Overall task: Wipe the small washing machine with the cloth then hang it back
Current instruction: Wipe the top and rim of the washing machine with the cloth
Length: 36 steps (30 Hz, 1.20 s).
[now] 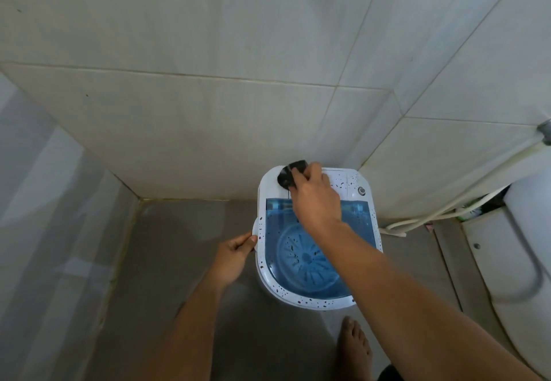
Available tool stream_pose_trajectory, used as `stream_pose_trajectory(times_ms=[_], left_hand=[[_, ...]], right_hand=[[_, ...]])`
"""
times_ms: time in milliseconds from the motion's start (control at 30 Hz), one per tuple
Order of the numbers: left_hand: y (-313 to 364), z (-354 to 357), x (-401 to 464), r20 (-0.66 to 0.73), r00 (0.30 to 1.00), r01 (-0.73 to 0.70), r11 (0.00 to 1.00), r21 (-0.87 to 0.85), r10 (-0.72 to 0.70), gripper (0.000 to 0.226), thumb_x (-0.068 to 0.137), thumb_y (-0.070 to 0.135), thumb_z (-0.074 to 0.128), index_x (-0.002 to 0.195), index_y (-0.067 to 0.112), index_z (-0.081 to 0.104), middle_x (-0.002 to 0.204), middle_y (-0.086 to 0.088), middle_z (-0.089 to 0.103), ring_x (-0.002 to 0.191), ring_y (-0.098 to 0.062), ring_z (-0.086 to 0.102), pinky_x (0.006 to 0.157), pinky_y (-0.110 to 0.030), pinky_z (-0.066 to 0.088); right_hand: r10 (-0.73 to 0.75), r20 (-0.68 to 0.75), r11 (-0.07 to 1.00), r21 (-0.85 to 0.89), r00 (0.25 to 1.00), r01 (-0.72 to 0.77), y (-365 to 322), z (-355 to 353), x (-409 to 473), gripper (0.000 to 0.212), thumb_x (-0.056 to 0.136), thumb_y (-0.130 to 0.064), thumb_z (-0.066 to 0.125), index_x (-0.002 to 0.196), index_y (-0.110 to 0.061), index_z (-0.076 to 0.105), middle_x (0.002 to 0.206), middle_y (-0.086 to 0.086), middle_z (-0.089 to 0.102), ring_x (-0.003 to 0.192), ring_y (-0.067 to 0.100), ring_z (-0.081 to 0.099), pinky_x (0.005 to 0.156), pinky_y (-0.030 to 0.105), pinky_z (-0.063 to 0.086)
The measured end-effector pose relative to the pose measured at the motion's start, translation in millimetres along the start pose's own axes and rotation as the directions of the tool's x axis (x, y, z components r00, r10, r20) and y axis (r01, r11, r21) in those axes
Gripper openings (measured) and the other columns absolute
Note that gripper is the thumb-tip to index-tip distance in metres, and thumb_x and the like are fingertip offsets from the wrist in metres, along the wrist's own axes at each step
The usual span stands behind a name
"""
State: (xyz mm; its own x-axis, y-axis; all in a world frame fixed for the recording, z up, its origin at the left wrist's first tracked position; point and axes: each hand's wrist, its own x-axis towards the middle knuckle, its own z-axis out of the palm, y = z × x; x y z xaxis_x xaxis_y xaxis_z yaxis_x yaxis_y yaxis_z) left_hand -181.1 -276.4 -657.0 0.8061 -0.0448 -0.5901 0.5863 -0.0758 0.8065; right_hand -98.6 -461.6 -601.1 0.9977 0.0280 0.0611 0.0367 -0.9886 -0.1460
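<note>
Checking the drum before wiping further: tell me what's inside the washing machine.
Through the blue lid of the washing machine, a ribbed round agitator shows. The right hand and forearm hide the far right part.

1. No text, brand, number or sign can be read anywhere.
2. The small washing machine (317, 237) shows only dark speckles on its white rim, from 6 to 12 o'clock, no legible label.
</note>
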Motion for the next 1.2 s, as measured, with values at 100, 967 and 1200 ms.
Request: stream_pose_trajectory(times_ms=[100, 967, 1200], left_hand=[[-2, 1, 1, -0.013, 1.0, -0.014, 1.0, -0.006, 0.014, 0.026, 0.099, 0.025, 0.058, 0.122, 0.025, 0.07, 0.106, 0.009, 0.076, 0.105, -0.005, 0.066, 0.099, -0.031, 0.041], [2, 7, -7, -0.052, 0.998, -0.026, 0.99, 0.14, 0.033, 0.03, 0.102, 0.027, 0.051, 0.126, 0.021, 0.068, 0.11, 0.0, 0.076, 0.076, 0.017, 0.064, 0.062, 0.001, 0.042], [6, 8, -12, -0.046, 0.998, -0.036, 0.994, 0.103, 0.04, 0.031, 0.102, 0.024, 0.053, 0.129, 0.019, 0.067, 0.111, 0.001, 0.075, 0.095, 0.0, 0.07, 0.098, -0.026, 0.05]], right_hand=[[0.008, -0.003, 0.999, 0.045, 1.0, -0.008, -1, 3, -27, 0.044, 0.097, -0.022, 0.064, 0.14, -0.015, 0.056, 0.123, 0.013, 0.05, 0.101, 0.03, 0.057, 0.07, 0.046, 0.061], [-0.082, 0.245, 0.967, -0.215, 0.966, 0.136, -20, -48, 76, 0.034, 0.095, -0.012, 0.058, 0.129, -0.013, 0.063, 0.14, 0.013, 0.042, 0.116, 0.035, 0.055, 0.076, 0.039, 0.042], [0.098, 0.28, 0.994, 0.015, 0.955, -0.107, 76, -49, 66, 0.032, 0.101, -0.035, 0.055, 0.128, -0.023, 0.067, 0.122, 0.014, 0.049, 0.102, 0.037, 0.062, 0.084, 0.04, 0.052]])
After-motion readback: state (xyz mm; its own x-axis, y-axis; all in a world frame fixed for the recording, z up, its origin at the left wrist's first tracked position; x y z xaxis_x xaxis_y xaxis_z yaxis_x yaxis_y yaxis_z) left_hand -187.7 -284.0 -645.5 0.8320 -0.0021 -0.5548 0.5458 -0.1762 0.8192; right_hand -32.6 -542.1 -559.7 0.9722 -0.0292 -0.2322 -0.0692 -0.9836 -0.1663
